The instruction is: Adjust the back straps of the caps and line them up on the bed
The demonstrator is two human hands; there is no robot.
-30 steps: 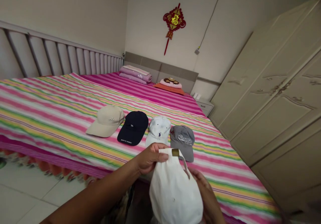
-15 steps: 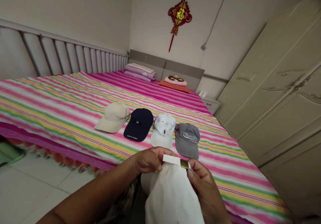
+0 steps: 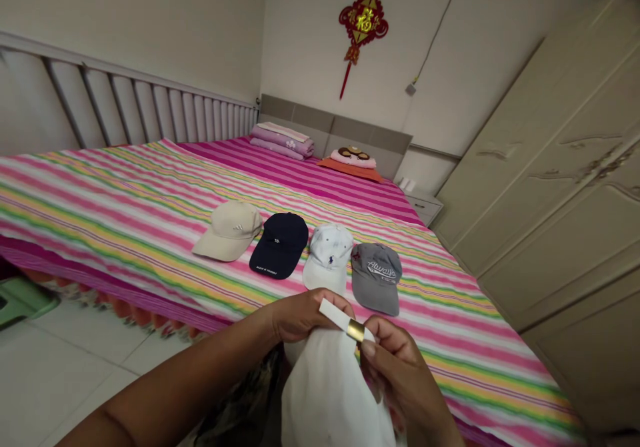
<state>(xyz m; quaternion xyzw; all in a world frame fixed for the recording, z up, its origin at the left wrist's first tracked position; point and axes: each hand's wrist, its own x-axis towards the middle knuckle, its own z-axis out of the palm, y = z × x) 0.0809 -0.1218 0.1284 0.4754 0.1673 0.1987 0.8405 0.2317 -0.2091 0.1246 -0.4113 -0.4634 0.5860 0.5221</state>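
A white cap (image 3: 327, 390) is held between my two hands, its back turned up toward me. My left hand (image 3: 303, 317) grips the cap at the left of its rear strap, with some fingertips hidden behind the fabric. My right hand (image 3: 400, 360) pinches the strap's right end beside a gold-coloured buckle (image 3: 355, 330). The strap's free end sticks out up and to the left of the buckle. Beyond the hands, a beige cap (image 3: 231, 230), a navy cap (image 3: 281, 243), a pale tie-dye cap (image 3: 330, 250) and a grey cap (image 3: 377, 277) lie in a row.
The caps lie on a bed with a striped sheet (image 3: 125, 200). Folded purple bedding (image 3: 283, 141) and a pink folded item (image 3: 353, 159) sit by the headboard (image 3: 345, 127). A wardrobe (image 3: 550, 187) stands at right, a radiator (image 3: 150, 103) at left, a green stool (image 3: 25, 300) lower left.
The strap and buckle have tilted, and the buckle has shifted left. My right hand has moved slightly left along with it. The view has shifted a little; the caps on the bed stay put.
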